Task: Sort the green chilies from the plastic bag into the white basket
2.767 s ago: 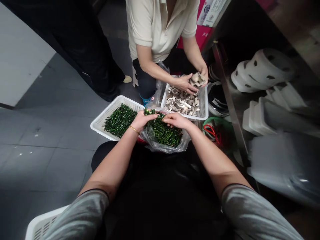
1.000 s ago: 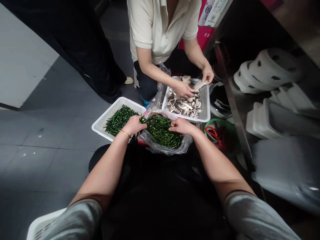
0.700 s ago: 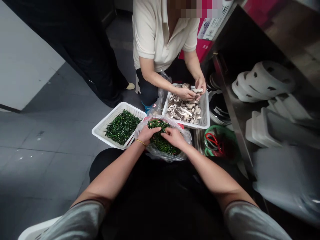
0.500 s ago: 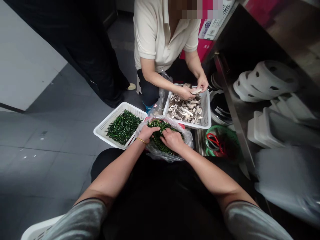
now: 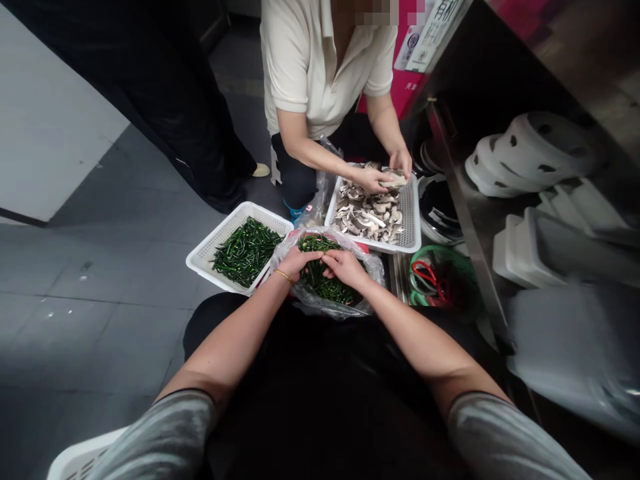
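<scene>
Over a clear plastic bag of green chillies, my left hand and my right hand meet at the fingertips. Both hands are closed in a pinch, and what is between their fingers is too small to make out. Left of the bag, a white basket holds a heap of dark green chillies. The lower part of the bag's contents is hidden beneath my hands.
Opposite me, a person handles mushroom pieces over a white basket. A green basket with red-handled scissors is at the right, beside shelved white containers. Someone's dark trousers show upper left.
My right hand has moved up and left, so its fingertips now meet those of my left hand. The other person's hands have shifted slightly over the mushrooms. The view has moved a little.
</scene>
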Demonstrator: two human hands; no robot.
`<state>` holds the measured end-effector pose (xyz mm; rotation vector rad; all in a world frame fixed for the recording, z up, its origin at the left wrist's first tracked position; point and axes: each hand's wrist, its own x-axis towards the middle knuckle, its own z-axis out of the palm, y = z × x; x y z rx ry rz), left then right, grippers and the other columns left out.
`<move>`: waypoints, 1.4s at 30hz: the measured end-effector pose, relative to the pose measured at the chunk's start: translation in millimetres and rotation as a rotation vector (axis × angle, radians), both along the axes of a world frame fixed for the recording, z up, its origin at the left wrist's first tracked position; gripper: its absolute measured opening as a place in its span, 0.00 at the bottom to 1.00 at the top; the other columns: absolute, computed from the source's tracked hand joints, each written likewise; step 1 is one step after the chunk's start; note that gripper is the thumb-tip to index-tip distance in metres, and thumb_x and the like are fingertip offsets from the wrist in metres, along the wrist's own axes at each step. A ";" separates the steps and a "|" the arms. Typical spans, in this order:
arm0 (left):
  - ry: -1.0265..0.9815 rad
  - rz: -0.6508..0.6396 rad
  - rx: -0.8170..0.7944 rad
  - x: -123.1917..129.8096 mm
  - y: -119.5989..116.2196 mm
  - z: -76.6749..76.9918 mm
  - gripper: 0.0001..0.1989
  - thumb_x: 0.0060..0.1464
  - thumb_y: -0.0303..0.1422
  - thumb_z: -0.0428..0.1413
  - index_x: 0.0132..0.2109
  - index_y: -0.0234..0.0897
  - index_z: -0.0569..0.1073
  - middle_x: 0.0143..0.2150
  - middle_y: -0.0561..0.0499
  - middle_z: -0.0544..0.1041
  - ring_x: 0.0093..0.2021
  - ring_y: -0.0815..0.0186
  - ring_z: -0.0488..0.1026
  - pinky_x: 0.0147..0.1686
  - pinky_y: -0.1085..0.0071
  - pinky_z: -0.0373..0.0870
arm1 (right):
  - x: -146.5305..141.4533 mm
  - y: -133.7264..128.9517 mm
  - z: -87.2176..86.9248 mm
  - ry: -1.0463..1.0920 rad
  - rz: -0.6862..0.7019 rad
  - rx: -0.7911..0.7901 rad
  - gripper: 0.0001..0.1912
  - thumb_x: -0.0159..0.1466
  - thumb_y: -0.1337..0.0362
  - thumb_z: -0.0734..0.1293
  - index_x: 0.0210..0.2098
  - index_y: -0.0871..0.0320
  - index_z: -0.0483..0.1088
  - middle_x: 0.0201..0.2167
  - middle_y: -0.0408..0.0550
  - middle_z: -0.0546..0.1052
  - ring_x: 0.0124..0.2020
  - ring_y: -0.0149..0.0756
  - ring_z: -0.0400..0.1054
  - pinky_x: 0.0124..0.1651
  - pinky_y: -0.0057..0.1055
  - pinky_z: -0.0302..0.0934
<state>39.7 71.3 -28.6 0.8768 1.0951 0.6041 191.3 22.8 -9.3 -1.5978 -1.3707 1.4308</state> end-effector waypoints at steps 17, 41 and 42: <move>-0.312 -0.006 -0.095 1.0 -7.1 20.0 0.15 0.33 0.32 0.67 0.31 0.32 0.73 0.23 0.52 0.73 0.20 0.73 0.68 0.20 0.76 0.65 | 9.8 10.7 5.9 -0.403 -0.097 0.495 0.10 0.61 0.59 0.65 0.32 0.56 0.77 0.34 0.50 0.76 0.41 0.38 0.70 0.46 0.33 0.65; -0.251 -0.297 0.122 -7.9 -7.8 35.7 0.15 0.37 0.34 0.66 0.34 0.35 0.72 0.25 0.51 0.74 0.20 0.68 0.69 0.20 0.71 0.65 | 43.1 18.1 33.0 -0.325 0.319 0.371 0.08 0.62 0.64 0.63 0.31 0.60 0.73 0.26 0.43 0.75 0.28 0.30 0.65 0.34 0.26 0.57; -0.293 -0.261 0.135 -8.1 -9.6 40.7 0.16 0.37 0.34 0.66 0.35 0.35 0.71 0.26 0.52 0.74 0.19 0.69 0.68 0.19 0.72 0.64 | 40.2 17.4 30.3 -0.266 0.310 0.358 0.09 0.63 0.63 0.62 0.32 0.60 0.72 0.25 0.42 0.74 0.26 0.29 0.64 0.33 0.26 0.57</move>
